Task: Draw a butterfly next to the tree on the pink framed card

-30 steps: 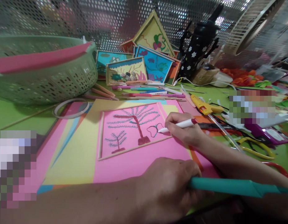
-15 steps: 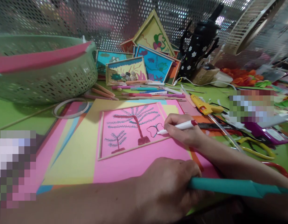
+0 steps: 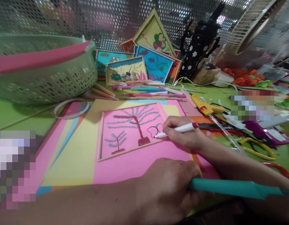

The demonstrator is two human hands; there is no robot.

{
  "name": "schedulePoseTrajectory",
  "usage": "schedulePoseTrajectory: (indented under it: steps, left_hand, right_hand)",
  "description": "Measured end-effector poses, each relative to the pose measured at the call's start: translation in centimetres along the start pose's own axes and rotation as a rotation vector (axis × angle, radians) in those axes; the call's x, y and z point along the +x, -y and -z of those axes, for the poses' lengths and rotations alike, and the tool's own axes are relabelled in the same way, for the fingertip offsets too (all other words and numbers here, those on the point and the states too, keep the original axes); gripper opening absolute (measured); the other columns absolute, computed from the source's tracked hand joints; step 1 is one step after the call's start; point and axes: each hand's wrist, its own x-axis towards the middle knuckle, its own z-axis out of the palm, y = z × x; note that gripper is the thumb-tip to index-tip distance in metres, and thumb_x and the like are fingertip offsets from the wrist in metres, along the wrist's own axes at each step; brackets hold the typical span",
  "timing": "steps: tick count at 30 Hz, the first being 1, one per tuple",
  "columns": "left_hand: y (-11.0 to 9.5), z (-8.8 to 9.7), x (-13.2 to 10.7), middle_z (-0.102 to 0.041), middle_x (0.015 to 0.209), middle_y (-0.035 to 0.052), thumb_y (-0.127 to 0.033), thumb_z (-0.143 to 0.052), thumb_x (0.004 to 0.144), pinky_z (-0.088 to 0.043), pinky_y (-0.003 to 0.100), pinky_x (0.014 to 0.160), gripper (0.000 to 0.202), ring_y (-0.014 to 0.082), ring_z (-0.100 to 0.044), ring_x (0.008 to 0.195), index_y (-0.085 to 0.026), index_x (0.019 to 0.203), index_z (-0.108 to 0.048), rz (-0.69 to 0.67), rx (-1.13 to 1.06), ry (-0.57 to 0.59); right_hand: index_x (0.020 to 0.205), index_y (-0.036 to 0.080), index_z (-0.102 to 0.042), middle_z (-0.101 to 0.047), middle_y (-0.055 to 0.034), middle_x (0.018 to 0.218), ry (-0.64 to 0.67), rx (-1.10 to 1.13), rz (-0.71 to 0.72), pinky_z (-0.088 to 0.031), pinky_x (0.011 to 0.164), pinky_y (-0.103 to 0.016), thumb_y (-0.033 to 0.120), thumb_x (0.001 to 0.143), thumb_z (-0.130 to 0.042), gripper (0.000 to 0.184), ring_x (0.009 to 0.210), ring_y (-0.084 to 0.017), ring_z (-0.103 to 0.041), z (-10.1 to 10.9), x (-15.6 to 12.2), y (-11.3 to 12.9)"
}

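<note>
My right hand (image 3: pixel 182 132) grips a white marker with a red cap end (image 3: pixel 179 129), its tip on a butterfly outline at the right side of a pink drawing (image 3: pixel 130 131) framed by thin sticks, which shows two trees. My left hand (image 3: pixel 168 187) lies closed at the near edge of the pink paper (image 3: pixel 139 165) and holds a teal marker (image 3: pixel 238 188) that points right. The framed drawing rests on a stack of pink, yellow and blue paper sheets (image 3: pixel 71 153).
A green perforated basket (image 3: pixel 46 78) stands at the back left, a tape ring (image 3: pixel 71 108) before it. Framed pictures (image 3: pixel 156 64) lean on the mesh wall, with markers (image 3: pixel 149 90) lying in front. A yellow glue gun (image 3: pixel 204 107), scissors (image 3: pixel 259 147) and a fan (image 3: pixel 249 25) sit right.
My right hand and the white marker have shifted slightly left and down along the butterfly outline. My left hand has stayed still.
</note>
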Motion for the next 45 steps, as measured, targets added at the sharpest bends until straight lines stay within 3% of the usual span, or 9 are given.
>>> schedulePoseTrajectory:
  steps: [6, 21, 31, 37, 45]
  left_hand:
    - [0.19, -0.07, 0.0, -0.05, 0.066, -0.0048, -0.034, -0.054, 0.089, -0.026, 0.021, 0.051, 0.024, 0.0086, -0.038, 0.055, -0.019, 0.073, -0.045, -0.007, 0.038, 0.002]
    - [0.19, -0.09, 0.07, -0.052, 0.066, -0.0044, -0.035, -0.055, 0.091, -0.028, 0.02, 0.051, 0.026, 0.0083, -0.04, 0.055, -0.018, 0.073, -0.046, -0.031, 0.043, -0.003]
    - [0.22, -0.01, 0.11, -0.051, 0.066, -0.0046, -0.034, -0.054, 0.09, -0.028, 0.02, 0.052, 0.024, 0.0088, -0.041, 0.055, -0.019, 0.073, -0.046, -0.01, 0.05, 0.008]
    - [0.22, -0.01, 0.04, -0.052, 0.066, -0.0047, -0.036, -0.055, 0.09, -0.027, 0.019, 0.05, 0.025, 0.0082, -0.04, 0.055, -0.019, 0.074, -0.046, -0.03, 0.029, -0.005]
    - [0.26, -0.18, -0.06, -0.052, 0.066, -0.0048, -0.035, -0.056, 0.089, -0.027, 0.02, 0.05, 0.024, 0.0089, -0.041, 0.054, -0.019, 0.073, -0.047, -0.011, 0.053, -0.003]
  right_hand:
    - [0.056, 0.019, -0.052, -0.053, 0.0007, 0.053, -0.11, -0.001, -0.032, -0.032, 0.045, -0.022, 0.028, 0.069, -0.052, 0.016, 0.051, -0.01, -0.043, -0.04, 0.13, -0.06]
    - [0.058, 0.02, -0.051, -0.053, 0.0024, 0.054, 0.004, -0.022, -0.037, -0.03, 0.045, -0.022, 0.023, 0.069, -0.051, 0.011, 0.05, -0.009, -0.042, 0.02, 0.07, -0.1]
    - [0.061, 0.019, -0.053, -0.052, 0.0023, 0.056, 0.058, 0.011, -0.025, -0.031, 0.045, -0.022, 0.034, 0.071, -0.054, 0.018, 0.049, -0.008, -0.042, 0.05, 0.05, -0.31]
    - [0.061, 0.019, -0.054, -0.051, 0.0021, 0.057, -0.012, 0.049, -0.026, -0.032, 0.046, -0.022, 0.033, 0.072, -0.053, 0.018, 0.05, -0.009, -0.041, 0.03, 0.06, -0.2]
    - [0.061, 0.018, -0.055, -0.053, 0.0016, 0.057, 0.035, 0.017, -0.046, -0.03, 0.044, -0.022, 0.036, 0.071, -0.055, 0.021, 0.05, -0.009, -0.041, 0.11, -0.03, -0.39]
